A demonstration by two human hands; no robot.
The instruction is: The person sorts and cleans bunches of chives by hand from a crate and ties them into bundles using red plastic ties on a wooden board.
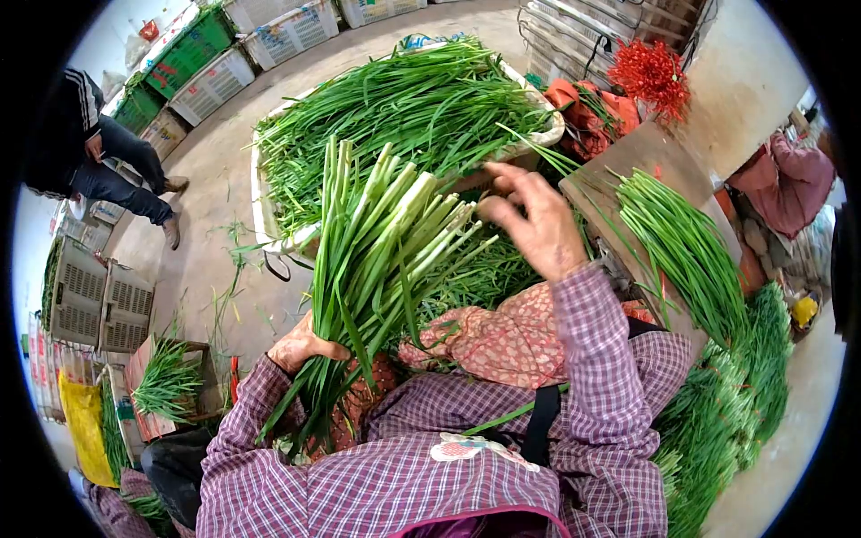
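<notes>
A thick bunch of green stalks [368, 242] stands upright above my lap, its pale cut ends at the top. My left hand [305, 345] is wrapped round its lower, leafy part. To the right of the pale ends, my right hand [529, 215] is raised with its fingers apart and nothing in them. Just beyond the bunch, a white crate [260, 202] is heaped with long green leaves [404, 108]. On a board [628, 152] at my right lies another bundle of green stalks [686, 242].
Red ties [650, 79] hang at the upper right, above an orange bag [583, 117]. Many green bundles [717, 403] are piled at the lower right. Another person [117, 152] stands at the left. Stacked crates [76, 291] and a yellow sack [85, 426] are also there.
</notes>
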